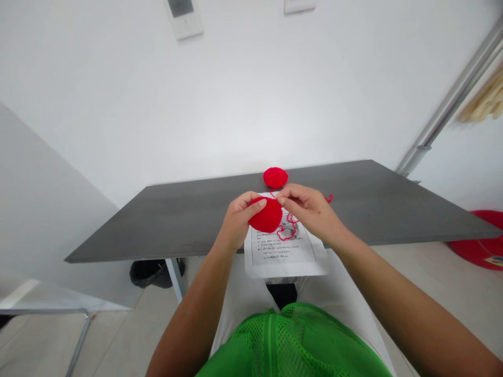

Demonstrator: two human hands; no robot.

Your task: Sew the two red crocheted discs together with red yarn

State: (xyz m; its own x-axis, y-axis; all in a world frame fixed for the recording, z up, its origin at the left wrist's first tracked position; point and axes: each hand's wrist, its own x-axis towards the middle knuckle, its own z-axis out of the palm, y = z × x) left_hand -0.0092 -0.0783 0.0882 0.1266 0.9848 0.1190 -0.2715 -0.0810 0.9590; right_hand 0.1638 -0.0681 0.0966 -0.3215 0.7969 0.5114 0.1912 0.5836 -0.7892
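My left hand [242, 213] grips a flat red crocheted piece [266, 215] by its left edge, thumb on top. At the piece's upper right edge my right hand [304, 207] has thumb and forefinger pinched together. What sits in that pinch is too small to make out. Loose red yarn [286, 234] curls below the right hand, over a printed sheet [286, 264]. The sheet hangs past the table's front edge. Behind my hands a rounded red ball, likely yarn [275, 178], lies on the dark table.
The dark grey table [188, 220] stands against a white wall [236, 104]. A black-lined bin [155, 273] is under its left side. On the floor at the right is a red round object [477, 248]. A metal pole [451, 110] rises at the right.
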